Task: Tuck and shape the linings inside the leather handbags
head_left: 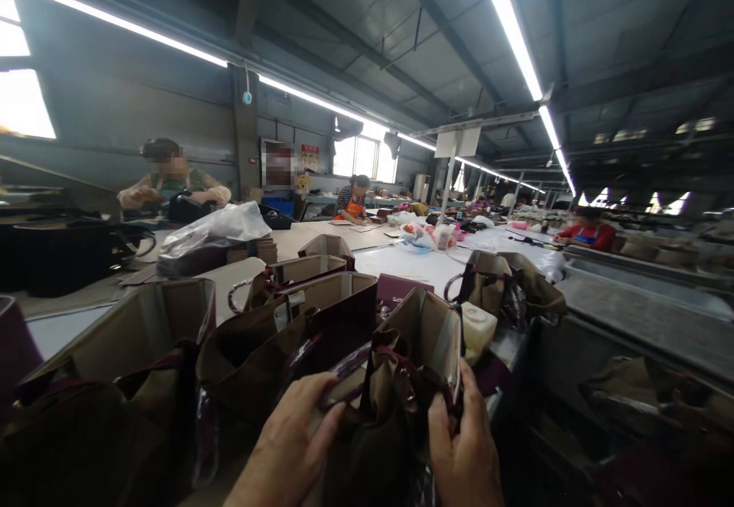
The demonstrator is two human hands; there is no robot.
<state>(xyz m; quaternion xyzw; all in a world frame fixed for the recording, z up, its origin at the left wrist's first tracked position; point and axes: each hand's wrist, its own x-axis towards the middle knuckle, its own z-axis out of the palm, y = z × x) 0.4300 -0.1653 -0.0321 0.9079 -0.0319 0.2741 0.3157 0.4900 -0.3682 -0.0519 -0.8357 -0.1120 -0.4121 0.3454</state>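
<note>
In front of me is an unfinished handbag, its mouth open, with stiff beige inner walls, maroon edges and loose olive lining cloth spilling out. My left hand is closed at its left side, thumb and fingers pinching near a plastic-wrapped handle. On the right, my right hand grips the bag's edge between thumb and fingers. The lower part of the bag is dark and hard to make out. Close by on the left stand several similar open bags, one large bag among them.
A pale plastic container stands just right of the bag, with more olive bags behind. Clear plastic sheeting covers a pile at left. Co-workers sit at the left, at the far table and at right.
</note>
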